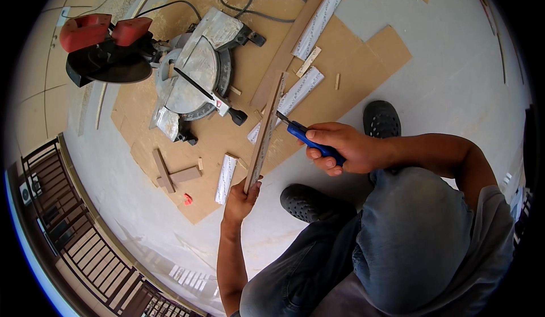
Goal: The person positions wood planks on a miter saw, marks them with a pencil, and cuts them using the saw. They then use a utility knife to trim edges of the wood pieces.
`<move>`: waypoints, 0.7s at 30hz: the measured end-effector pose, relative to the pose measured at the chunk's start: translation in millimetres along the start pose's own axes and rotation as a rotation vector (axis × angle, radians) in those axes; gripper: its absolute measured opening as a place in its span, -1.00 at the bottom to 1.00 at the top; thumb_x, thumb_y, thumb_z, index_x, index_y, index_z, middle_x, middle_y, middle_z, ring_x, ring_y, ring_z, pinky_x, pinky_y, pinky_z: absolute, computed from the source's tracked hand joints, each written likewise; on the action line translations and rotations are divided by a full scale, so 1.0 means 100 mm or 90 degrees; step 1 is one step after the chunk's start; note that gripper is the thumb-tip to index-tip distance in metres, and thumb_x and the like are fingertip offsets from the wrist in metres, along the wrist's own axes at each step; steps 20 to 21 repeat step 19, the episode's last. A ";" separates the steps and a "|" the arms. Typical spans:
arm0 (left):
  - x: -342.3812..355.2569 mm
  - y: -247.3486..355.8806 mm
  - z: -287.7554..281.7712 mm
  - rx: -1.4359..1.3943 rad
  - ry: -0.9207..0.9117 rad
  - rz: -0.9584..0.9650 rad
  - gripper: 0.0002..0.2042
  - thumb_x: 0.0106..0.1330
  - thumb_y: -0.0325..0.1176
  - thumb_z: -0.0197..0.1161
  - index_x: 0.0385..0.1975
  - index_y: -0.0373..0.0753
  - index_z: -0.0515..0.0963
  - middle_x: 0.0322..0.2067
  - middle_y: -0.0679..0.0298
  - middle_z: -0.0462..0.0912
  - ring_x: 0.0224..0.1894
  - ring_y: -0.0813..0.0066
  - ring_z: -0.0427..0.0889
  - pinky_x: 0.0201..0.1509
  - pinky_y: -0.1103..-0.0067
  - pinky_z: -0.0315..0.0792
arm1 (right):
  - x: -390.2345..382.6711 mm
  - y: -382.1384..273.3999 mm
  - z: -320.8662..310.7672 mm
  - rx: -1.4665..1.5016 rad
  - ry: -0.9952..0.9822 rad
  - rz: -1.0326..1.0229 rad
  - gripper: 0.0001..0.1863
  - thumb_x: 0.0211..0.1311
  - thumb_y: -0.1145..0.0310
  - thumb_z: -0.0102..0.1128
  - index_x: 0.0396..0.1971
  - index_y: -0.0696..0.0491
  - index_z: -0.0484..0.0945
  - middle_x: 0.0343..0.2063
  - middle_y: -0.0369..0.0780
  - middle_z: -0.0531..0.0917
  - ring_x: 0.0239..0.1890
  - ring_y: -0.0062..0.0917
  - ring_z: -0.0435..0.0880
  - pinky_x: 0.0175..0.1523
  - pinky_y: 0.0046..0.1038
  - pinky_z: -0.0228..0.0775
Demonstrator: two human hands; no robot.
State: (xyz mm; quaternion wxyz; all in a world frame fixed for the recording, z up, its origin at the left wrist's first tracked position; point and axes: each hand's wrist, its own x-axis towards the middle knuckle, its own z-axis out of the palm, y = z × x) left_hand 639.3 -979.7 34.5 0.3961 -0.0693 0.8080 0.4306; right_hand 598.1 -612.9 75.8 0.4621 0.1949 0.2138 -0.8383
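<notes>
My left hand [241, 202] is closed round the lower end of a narrow brown wood trim strip [265, 132], which slants upward and away from me. A blue utility knife [318, 144] sits in the grip of my right hand [349, 147]. Its blade points left, right beside the strip's edge; whether it touches cannot be made out. Behind the strip, a trim piece with white printed film [301, 93] lies on the cardboard sheet [363, 73].
A miter saw [196, 70] with a red motor housing stands at the upper left, its cable [250, 13] curling behind. Crossed brown offcuts [170, 172], a short white-filmed piece [226, 178] and a long board [289, 44] lie on the cardboard. A railing [102, 260] runs along the lower left.
</notes>
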 end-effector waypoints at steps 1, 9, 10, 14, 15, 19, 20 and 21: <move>0.01 -0.02 0.01 0.006 0.001 0.008 -0.79 0.51 -0.37 0.22 0.00 -0.33 0.64 -0.62 0.35 0.50 -0.57 0.65 0.41 -0.46 0.58 0.35 | -0.01 -0.01 0.00 0.009 -0.008 0.004 -0.70 0.66 0.08 -0.11 0.00 0.04 0.37 -0.36 -0.34 0.44 -0.53 -0.73 0.36 -0.49 -0.59 0.27; 0.00 0.05 0.05 0.118 0.034 0.057 -0.78 0.48 -0.37 0.25 -0.01 -0.36 0.62 -0.54 0.09 0.63 -0.53 0.33 0.58 -0.37 0.44 0.48 | -0.04 -0.09 -0.12 0.134 -0.078 0.055 -0.77 0.61 0.18 0.00 -0.10 0.04 0.37 -0.35 -0.34 0.46 -0.48 -0.72 0.36 -0.46 -0.60 0.24; 0.02 0.05 0.08 0.138 0.054 0.076 -0.77 0.48 -0.36 0.26 -0.01 -0.36 0.62 -0.51 0.03 0.65 -0.50 0.21 0.62 -0.35 0.40 0.50 | 0.00 -0.07 -0.15 0.161 -0.080 0.059 -0.77 0.60 0.17 0.00 -0.09 0.04 0.38 -0.35 -0.34 0.46 -0.48 -0.72 0.36 -0.46 -0.60 0.24; 0.10 -0.01 0.24 0.216 0.159 0.148 -0.77 0.50 -0.34 0.23 -0.01 -0.34 0.61 -0.58 0.13 0.58 -0.56 0.40 0.52 -0.41 0.44 0.44 | 0.15 0.03 -0.32 0.189 -0.066 0.028 -0.75 0.58 0.15 0.03 -0.08 0.04 0.38 -0.36 -0.34 0.47 -0.50 -0.71 0.36 -0.46 -0.58 0.24; 0.11 0.09 0.28 0.243 0.164 0.108 -0.75 0.49 -0.31 0.24 0.03 -0.32 0.60 -0.50 -0.02 0.65 -0.50 0.21 0.61 -0.34 0.36 0.49 | 0.15 0.02 -0.33 0.138 -0.016 -0.002 -0.75 0.56 0.14 0.04 -0.12 0.03 0.37 -0.38 -0.33 0.48 -0.48 -0.68 0.42 -0.46 -0.54 0.32; 0.04 0.07 0.37 0.302 0.239 0.096 -0.63 0.41 -0.28 0.34 0.17 -0.20 0.52 -0.22 -0.15 0.70 -0.19 -0.23 0.68 -0.10 0.15 0.57 | 0.26 -0.03 -0.85 -0.204 0.238 -0.175 -0.65 0.52 0.05 0.11 -0.02 0.02 0.39 -0.38 -0.30 0.53 -0.50 -0.53 0.57 -0.46 -0.38 0.54; 0.04 0.07 0.37 0.302 0.239 0.096 -0.63 0.41 -0.28 0.34 0.17 -0.20 0.52 -0.22 -0.15 0.70 -0.19 -0.23 0.68 -0.10 0.15 0.57 | 0.26 -0.03 -0.85 -0.204 0.238 -0.175 -0.65 0.52 0.05 0.11 -0.02 0.02 0.39 -0.38 -0.30 0.53 -0.50 -0.53 0.57 -0.46 -0.38 0.54; 0.04 0.07 0.37 0.302 0.239 0.096 -0.63 0.41 -0.28 0.34 0.17 -0.20 0.52 -0.22 -0.15 0.70 -0.19 -0.23 0.68 -0.10 0.15 0.57 | 0.26 -0.03 -0.85 -0.204 0.238 -0.175 -0.65 0.52 0.05 0.11 -0.02 0.02 0.39 -0.38 -0.30 0.53 -0.50 -0.53 0.57 -0.46 -0.38 0.54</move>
